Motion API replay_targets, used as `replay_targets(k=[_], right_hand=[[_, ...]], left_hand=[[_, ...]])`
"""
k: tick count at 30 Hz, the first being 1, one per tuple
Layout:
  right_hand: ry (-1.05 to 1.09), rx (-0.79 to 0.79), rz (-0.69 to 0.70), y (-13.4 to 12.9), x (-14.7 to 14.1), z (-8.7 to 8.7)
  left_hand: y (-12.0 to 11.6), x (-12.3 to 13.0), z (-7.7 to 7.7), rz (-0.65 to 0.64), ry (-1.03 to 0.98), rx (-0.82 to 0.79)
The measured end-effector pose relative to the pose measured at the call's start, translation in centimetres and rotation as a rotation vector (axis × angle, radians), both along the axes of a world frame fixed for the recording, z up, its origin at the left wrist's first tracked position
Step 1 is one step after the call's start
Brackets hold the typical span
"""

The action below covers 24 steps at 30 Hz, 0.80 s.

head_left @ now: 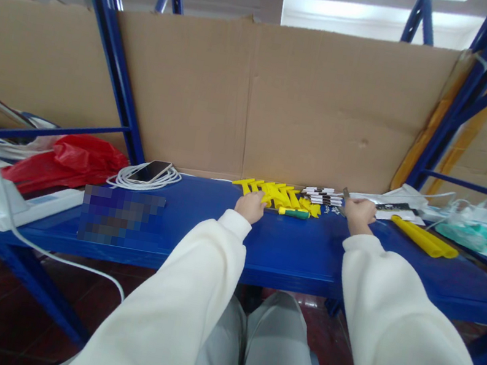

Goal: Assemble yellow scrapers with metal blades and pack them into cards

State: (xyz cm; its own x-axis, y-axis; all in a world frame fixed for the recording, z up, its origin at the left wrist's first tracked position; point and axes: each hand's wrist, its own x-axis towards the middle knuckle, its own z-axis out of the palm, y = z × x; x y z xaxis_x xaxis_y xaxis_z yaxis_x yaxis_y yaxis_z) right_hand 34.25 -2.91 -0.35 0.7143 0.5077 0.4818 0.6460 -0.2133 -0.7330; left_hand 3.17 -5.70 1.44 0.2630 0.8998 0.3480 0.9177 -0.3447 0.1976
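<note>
My left hand is closed at the left front of a heap of flat yellow pieces, its fingertips pinching one of them. Just right of it lies a screwdriver with a green and yellow handle. Behind the screwdriver is a stack of white strips with dark ends. My right hand is closed around a narrow greyish metal piece, which sticks out past the fingers on the left; its exact kind is too small to tell.
On the blue shelf, a phone rests on a coiled white cable. Left are a red plastic bag and white strip-like parts. Yellow tubes and a greenish bag lie right. Cardboard stands behind.
</note>
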Motion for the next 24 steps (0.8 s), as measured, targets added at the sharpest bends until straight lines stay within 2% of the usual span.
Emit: replay_targets(k=[1,2,6,8,10,14,24], right_hand=[[0.037,0.006,0.001,0.1,-0.6,0.4],[0.045,0.022,0.064,0.2,-1.4,1.0],[0.126,0.108,0.468,0.3,-6.1,3.0],[0.174,0.075,0.692,0.2,-8.6,3.6],[0.219,0.017,0.803,-0.1,-10.6,3.7],[0.248,-0.064,0.841,-0.7,-12.5,2.9],[0.268,-0.082,0.809,-0.9,-11.8,1.4]], left_hand=[[0.0,0.0,0.1,-0.003,0.006,-0.002],[-0.1,0.0,0.1,-0.008,0.011,-0.003],[0.0,0.0,0.1,-0.022,0.016,-0.006],[0.1,0.0,0.0,-0.021,0.006,-0.004],[0.2,0.0,-0.1,-0.020,-0.008,-0.002],[0.4,0.0,-0.2,-0.035,-0.023,-0.009],[0.3,0.1,-0.2,-0.004,-0.091,-0.011]])
